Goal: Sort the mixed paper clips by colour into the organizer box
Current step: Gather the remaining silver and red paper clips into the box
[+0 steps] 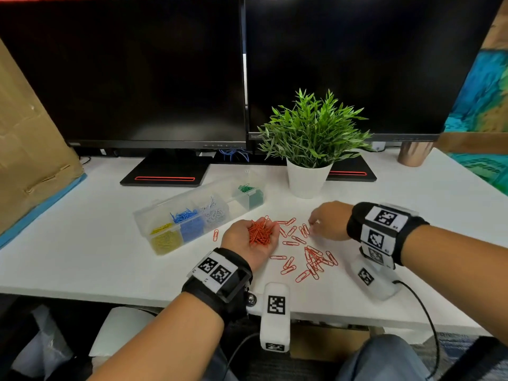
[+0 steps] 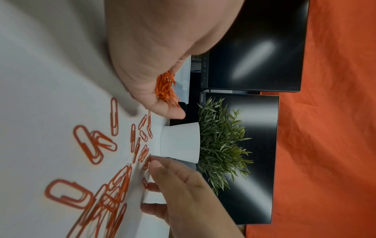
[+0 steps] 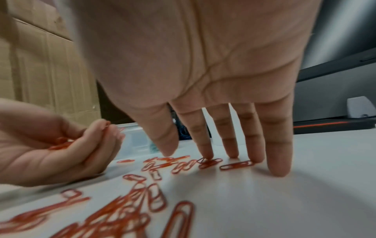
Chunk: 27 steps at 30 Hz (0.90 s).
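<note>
A: Report the near edge of the desk (image 1: 82,265) first.

B: Loose red paper clips (image 1: 316,259) lie scattered on the desk between the 2 hands, with a denser tangle nearest the person. 1 stray clip (image 1: 215,235) lies just to the left of the left hand.

A: State of the hands?

B: The left hand (image 1: 247,240) is palm-up and cupped, fingers loosely curled around a heap of gathered red clips (image 1: 259,232). The right hand (image 1: 328,221) is palm-down, fingers straight and spread, with fingertips (image 3: 207,155) pressing on clips at the far edge of the scatter. It grips nothing.

A: Handling properties?

B: Judgement: each clip is light, stiff wire with a slick coating. Clips lie flat, so a direct pinch is difficult. Drag them under the fingertips into a group, then pinch at a rounded end or sweep them into the cupped palm. Tangled clips are likely to lift together.

A: Farther back?

B: The organizer box (image 1: 143,215) sits beyond the left hand, lid open. It holds yellow, blue, white and green clips in separate compartments, and 1 compartment between white and green appears empty. Behind stand a potted plant (image 1: 310,133) and 2 dark monitors (image 1: 137,72).
</note>
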### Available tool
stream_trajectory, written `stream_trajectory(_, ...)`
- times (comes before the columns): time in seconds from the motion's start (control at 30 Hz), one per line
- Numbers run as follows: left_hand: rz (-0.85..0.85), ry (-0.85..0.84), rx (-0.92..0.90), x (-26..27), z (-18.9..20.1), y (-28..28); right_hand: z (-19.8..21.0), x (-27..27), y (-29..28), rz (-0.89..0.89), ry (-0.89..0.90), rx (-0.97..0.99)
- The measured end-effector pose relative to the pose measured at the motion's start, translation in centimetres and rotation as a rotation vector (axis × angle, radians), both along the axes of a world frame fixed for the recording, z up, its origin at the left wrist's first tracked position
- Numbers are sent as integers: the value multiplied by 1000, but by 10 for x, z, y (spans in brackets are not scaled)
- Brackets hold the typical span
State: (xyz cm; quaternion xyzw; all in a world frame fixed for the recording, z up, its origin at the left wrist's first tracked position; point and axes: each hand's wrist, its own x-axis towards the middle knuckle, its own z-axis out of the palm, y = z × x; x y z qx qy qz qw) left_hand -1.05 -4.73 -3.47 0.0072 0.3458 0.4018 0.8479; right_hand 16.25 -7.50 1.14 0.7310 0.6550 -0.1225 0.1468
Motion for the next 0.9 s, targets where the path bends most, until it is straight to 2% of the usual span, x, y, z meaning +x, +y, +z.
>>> stream_trajectory(0.23,-18,1,18,-1,-2,-3,-7,-19,-32,63,59,-57)
stream_trajectory(0.4,-30,21,37,-1,1,-6,-13,-22,-31,80,61,78)
stream_trajectory(0.63,-37,92,66,1,4,-10,-19,-18,-17,-67,133,182)
stream_trajectory(0.77,-47,99,72,1,5,-10,-17,-17,-7,-167,135,175)
stream_trajectory(0.9,-58,107,76,4,3,-9,-4,-15,4,-259,298,221)
